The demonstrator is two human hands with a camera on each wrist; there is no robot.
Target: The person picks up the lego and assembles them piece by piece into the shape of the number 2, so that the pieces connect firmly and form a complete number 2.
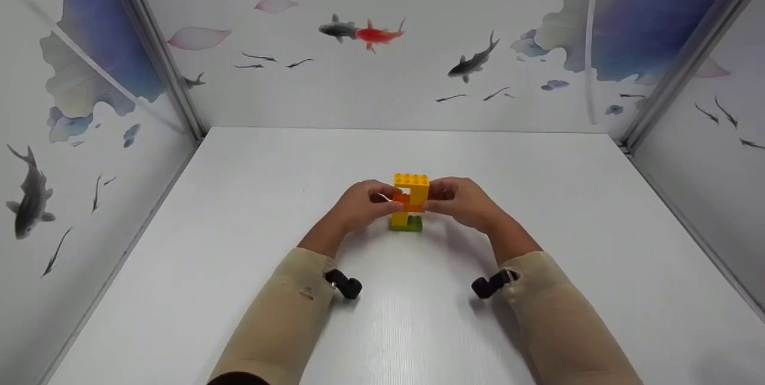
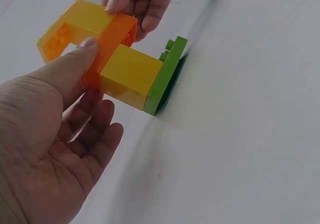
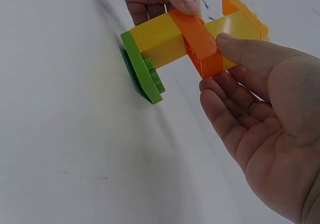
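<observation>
A stack of toy building bricks stands between both hands in the head view. At its bottom is a green brick with studs showing on the right. A lower yellow brick sits on the green one's left end. Above that lies an orange brick, then an upper yellow brick toward the right, capped by a yellow-orange brick. My left hand pinches the orange brick's left end. With thumb and fingers, my right hand holds its right end. Whether the green brick touches the table cannot be told.
The stack is over a white table. White panels printed with fish and leaves enclose the back and both sides. A black wrist-camera mount projects inward from the left sleeve, another mount from the right.
</observation>
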